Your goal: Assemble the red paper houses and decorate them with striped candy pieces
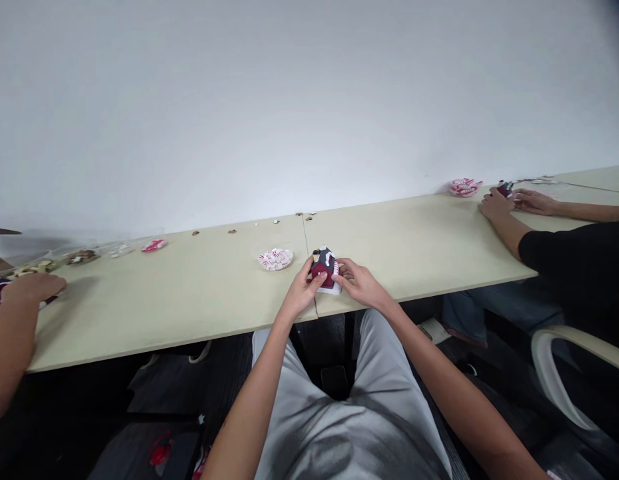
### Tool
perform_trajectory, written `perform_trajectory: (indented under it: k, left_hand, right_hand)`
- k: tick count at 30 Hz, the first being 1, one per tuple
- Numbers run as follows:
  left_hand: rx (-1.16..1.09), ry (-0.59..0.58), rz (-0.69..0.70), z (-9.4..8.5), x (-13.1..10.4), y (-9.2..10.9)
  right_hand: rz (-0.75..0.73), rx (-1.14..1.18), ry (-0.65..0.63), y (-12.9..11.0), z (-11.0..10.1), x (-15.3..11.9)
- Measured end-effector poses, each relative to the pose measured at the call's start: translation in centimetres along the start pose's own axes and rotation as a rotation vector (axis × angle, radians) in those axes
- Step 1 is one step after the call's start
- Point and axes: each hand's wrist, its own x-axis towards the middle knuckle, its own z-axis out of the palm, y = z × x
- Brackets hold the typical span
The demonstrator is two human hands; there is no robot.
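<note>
A miniature house [322, 268] with dark red walls and a dark grey roof with white, snow-like trim stands near the table's front edge. My left hand [302, 291] is closed around its left side, thumb across the red front wall. My right hand [360, 283] is closed on the right side of the house, fingers and thumb at a red-and-white striped part [336, 271] there. Whether the right fingers also pinch a loose small piece cannot be made out. A clear bowl [276, 259] of small red-and-white striped pieces sits to the left, beyond my left hand.
Small brown and white pieces [232, 231] lie along the wall. Further left stand trays of parts [82, 257] and a co-worker's hand [33, 288]. At right, another co-worker's hands [498, 203] hold a similar house, beside a bowl of striped pieces [465, 187]. A table seam [305, 233] runs behind my house.
</note>
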Motion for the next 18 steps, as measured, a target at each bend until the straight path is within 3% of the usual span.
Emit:
perform_trajectory:
  k: [18]
  left_hand:
    - [0.011, -0.013, 0.006, 0.09, 0.07, 0.40]
  right_hand:
    - [-0.009, -0.025, 0.036, -0.31, 0.17, -0.02]
